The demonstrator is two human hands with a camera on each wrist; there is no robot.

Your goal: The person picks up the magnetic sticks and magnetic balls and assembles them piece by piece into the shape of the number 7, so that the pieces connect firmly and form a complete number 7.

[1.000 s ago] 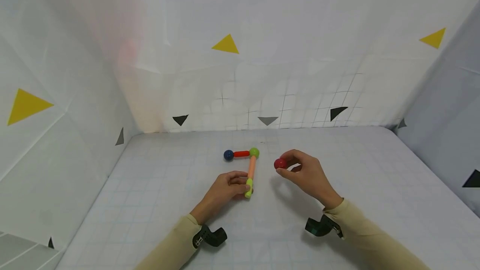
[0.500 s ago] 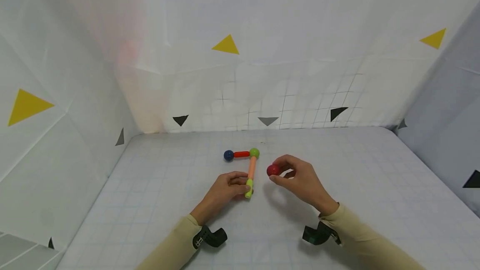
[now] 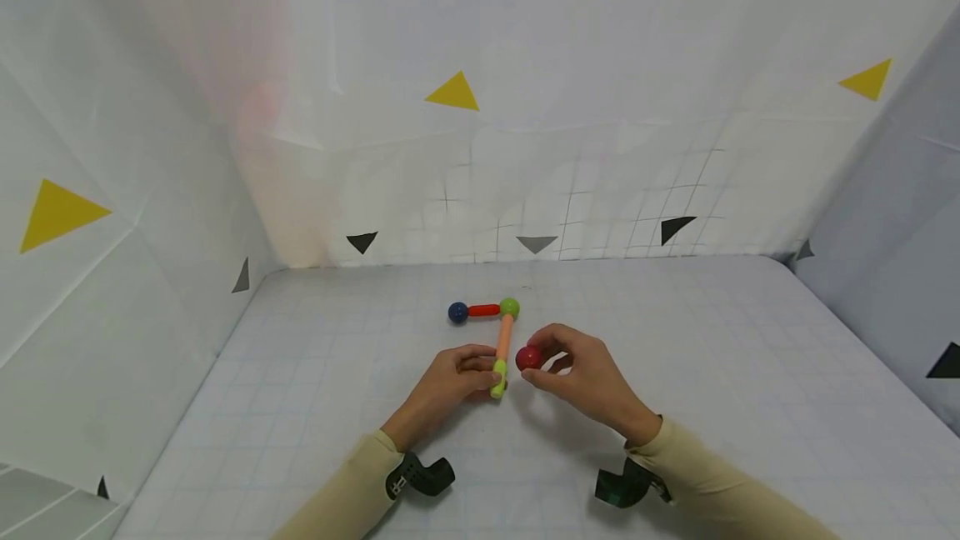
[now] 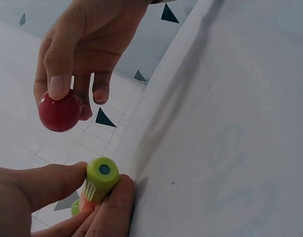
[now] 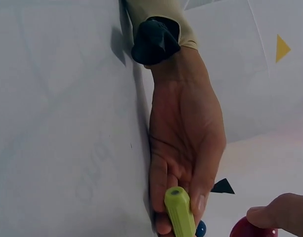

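My left hand [image 3: 450, 380] pinches the near end of a rod, a yellow-green stick [image 3: 498, 378] in line with an orange stick [image 3: 505, 337]. The orange stick runs away to a green ball [image 3: 509, 307]. From that ball a red stick [image 3: 483, 310] extends left to a dark blue ball [image 3: 458, 312]. Just right of the rod, my right hand [image 3: 588, 373] pinches a red ball [image 3: 528, 357] between thumb and fingers. In the left wrist view the red ball [image 4: 60, 111] hangs apart from the rod's end, where a grey-blue disc [image 4: 105, 169] shows.
A white table surface [image 3: 315, 407] with a faint grid lies under both hands. White sheeting walls [image 3: 600, 107] bearing yellow and dark triangles stand at the back and sides. Dark cameras are strapped to both wrists, the left wrist camera [image 3: 431, 475] close above the surface.
My right hand has moved left and nearer to me, bringing the red ball close to the rod's yellow-green end. The left hand and the joined sticks have stayed in place.
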